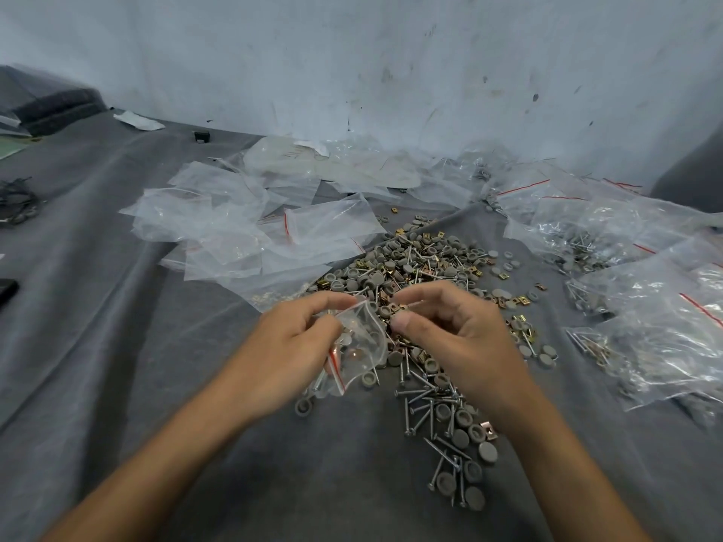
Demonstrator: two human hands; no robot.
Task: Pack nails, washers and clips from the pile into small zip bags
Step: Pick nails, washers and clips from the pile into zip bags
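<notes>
Zip bag (pixel 358 348) hangs over the pile (pixel 414 275), pinched in the left hand (pixel 291 346); right hand (pixel 450 330) pinches small parts beside its mouth: hold the mouth wide, drop them in

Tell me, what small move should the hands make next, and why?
Probably drop the pieces pinched in the right hand into the small zip bag. The left hand holds that bag open beside it, over the pile, with only a few parts inside.
</notes>
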